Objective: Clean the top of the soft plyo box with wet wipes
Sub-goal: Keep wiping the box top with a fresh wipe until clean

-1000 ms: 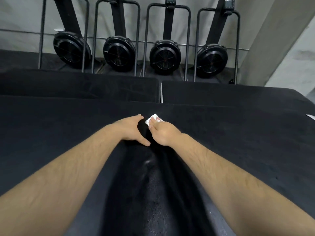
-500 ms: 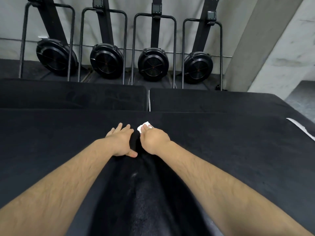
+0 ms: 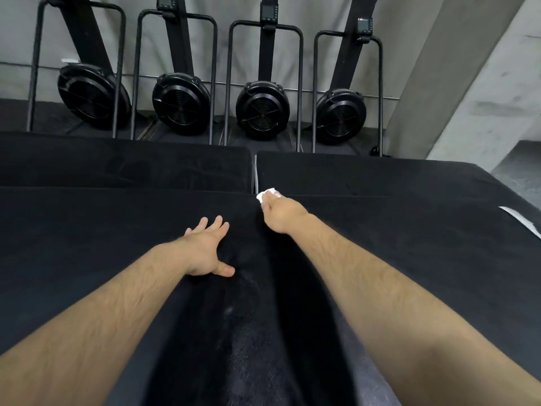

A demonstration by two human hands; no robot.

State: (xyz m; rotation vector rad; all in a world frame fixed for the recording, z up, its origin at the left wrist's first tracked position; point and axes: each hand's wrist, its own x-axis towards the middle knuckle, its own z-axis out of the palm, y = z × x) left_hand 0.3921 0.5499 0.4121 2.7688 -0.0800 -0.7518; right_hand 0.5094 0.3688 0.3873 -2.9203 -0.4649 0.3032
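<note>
The black soft plyo box fills the lower half of the view, its top stretching from me to a far edge. A darker wet streak runs down its middle between my arms. My right hand grips a small white wet wipe and presses it on the box top at the far edge. My left hand lies flat on the box with fingers spread, left of and nearer than the right hand.
Two more black boxes sit side by side beyond the far edge, a narrow gap between them. Several black fan machines in metal frames stand along the grey wall. A concrete pillar rises at right. A white strip marks the right edge.
My right hand has pushed the wipe forward to the far edge of the box. My left hand has spread flat and now sits apart from and behind the right hand.
</note>
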